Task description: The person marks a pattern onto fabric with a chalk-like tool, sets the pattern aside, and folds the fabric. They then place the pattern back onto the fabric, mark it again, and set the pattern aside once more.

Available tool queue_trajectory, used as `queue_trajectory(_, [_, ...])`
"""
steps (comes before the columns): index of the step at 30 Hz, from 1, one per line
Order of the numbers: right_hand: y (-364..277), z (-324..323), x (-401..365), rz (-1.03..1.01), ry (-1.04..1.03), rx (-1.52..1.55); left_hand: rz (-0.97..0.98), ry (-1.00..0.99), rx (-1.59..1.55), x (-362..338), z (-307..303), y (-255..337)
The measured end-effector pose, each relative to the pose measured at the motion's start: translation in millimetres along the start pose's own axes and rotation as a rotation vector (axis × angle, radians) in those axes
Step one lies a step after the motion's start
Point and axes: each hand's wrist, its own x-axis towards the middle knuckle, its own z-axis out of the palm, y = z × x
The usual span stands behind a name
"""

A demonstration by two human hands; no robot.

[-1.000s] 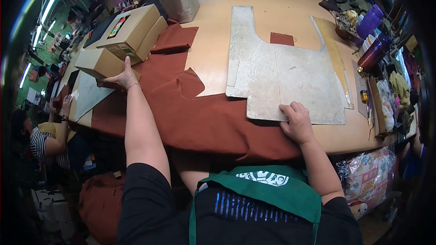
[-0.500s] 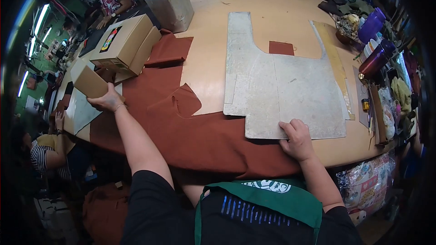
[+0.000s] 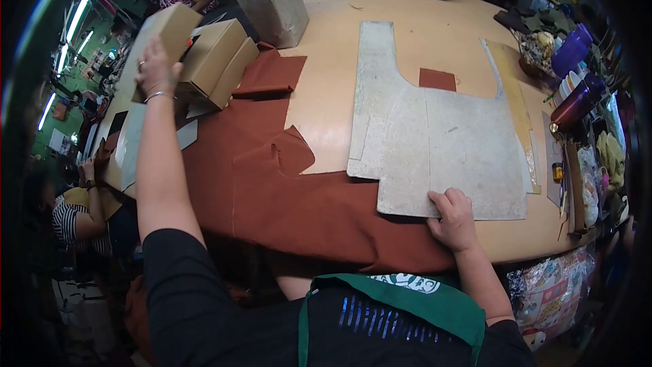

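My left hand [image 3: 157,71] grips a brown cardboard box [image 3: 170,25], tilted and raised beside other cardboard boxes [image 3: 212,58] at the table's left. The underside of the held box is hidden. My right hand [image 3: 454,217] is closed on the front edge of a large grey pattern template [image 3: 455,143], thumb at the rim and fingers on top. Rust-brown cloth [image 3: 285,204] lies spread under the template's left front corner and hangs over the near table edge. A small rust-brown piece of cloth [image 3: 438,79] lies within the template's curved cut-out.
A square metal tin [image 3: 272,10] stands at the back left. Along the right side are a yellowish template [image 3: 511,88], a purple container [image 3: 570,51] and a dark red tumbler [image 3: 577,103]. Other people work at the far edge and left. A plastic-wrapped bundle [image 3: 553,292] sits below the table's right.
My left hand has lifted the cardboard box up and away, to beside the other boxes. My right hand stays at the template's front edge. The view has shifted slightly.
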Motion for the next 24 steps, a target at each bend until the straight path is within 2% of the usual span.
queue_trajectory(3, [-0.8,0.2,1.2,-0.005,0.003,0.002,0.054,-0.09,0.011,4.2,8.0,34.6])
queue_trajectory(5, [-2.5,-0.4,0.9,0.017,-0.009,0.014,0.105,-0.093,0.021,4.4,25.0,53.6])
queue_trajectory(6, [-2.8,-0.4,1.4,0.016,0.001,0.016,0.12,-0.023,0.034,5.3,34.8,61.3])
queue_trajectory(9, [-2.6,-0.7,1.9,0.012,-0.003,0.02,0.058,-0.058,0.011,23.2,54.3,72.8])
queue_trajectory(12, [-3.3,-1.2,2.6,0.028,-0.023,0.016,-0.01,-0.201,-0.018,35.9,57.9,80.2])
queue_trajectory(15, [-2.4,-0.4,2.2,0.044,-0.042,0.018,0.057,-0.161,0.05,28.9,47.7,89.0])
queue_trajectory(18, [-2.4,-0.8,2.1,0.039,-0.041,0.025,0.108,0.007,-0.215,-15.6,6.7,112.4])
queue_trajectory(20, [-0.8,1.2,1.3,0.003,-0.009,0.011,0.214,-0.031,-0.513,-72.5,0.4,116.4])
queue_trajectory(22, [1.6,1.2,0.8,-0.007,-0.008,0.004,0.209,-0.309,-0.648,-145.8,-16.8,108.3])
queue_trajectory(24, [1.5,1.2,1.0,-0.006,-0.007,-0.003,0.094,-0.556,-0.612,-205.5,-52.1,92.5])
